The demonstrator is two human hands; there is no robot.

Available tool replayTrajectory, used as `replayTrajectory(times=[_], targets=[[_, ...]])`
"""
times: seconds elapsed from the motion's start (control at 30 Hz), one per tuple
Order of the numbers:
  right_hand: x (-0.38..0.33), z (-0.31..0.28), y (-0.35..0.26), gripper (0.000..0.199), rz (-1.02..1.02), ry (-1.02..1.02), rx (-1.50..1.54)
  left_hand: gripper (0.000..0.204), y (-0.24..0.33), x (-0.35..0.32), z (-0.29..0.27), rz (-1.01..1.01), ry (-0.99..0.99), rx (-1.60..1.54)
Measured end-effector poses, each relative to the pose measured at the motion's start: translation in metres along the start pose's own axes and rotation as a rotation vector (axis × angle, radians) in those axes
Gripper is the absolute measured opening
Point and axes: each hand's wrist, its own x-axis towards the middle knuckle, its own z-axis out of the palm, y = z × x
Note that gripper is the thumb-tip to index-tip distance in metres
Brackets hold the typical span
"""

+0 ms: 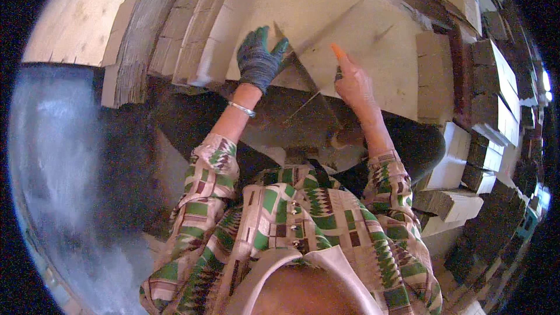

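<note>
We see a large sheet of tan cardboard (361,41) lying flat across the worktop (81,11), just in front of the seated person. The left hand (259,58), in a dark green glove, presses down on the sheet's near-left part with fingers spread flat, gripping nothing. The bare right hand (353,84) rests on the sheet just right of centre, its fingers curled closed around an orange-tipped cutter (338,55) whose tip touches the cardboard. A long straightedge (324,32) slants across the sheet between the two hands. Left of the glove, flattened cardboard stacks (175,29) stand on edge. To the right, more cardboard bundles (461,157) are piled. A silver bracelet (242,109) circles the left wrist.
</note>
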Motion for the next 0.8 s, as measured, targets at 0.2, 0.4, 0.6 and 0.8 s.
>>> replayTrajectory(times=[0.2, 0.4, 0.6, 0.8], targets=[[0.004, 0.018, 0.03, 0.041, -0.06, -0.131, -0.499, 0.049, 0.022, 0.021, 0.022, 0.282, -0.413, 0.342], [-0.014, 0.059, -0.014, 0.05, -0.279, -0.097, -0.251, 0.032, -0.02, 0.015, 0.012, 0.225, -0.442, 0.403], [-0.005, 0.006, 0.055, 0.087, -0.216, 0.16, -0.258, 0.059, -0.026, 0.001, 0.001, 0.257, -0.254, 0.396], [-0.061, -0.113, 0.248, 0.078, 0.567, 0.198, -0.961, 0.077, 0.074, 0.02, -0.012, 0.14, -0.486, 0.02]])
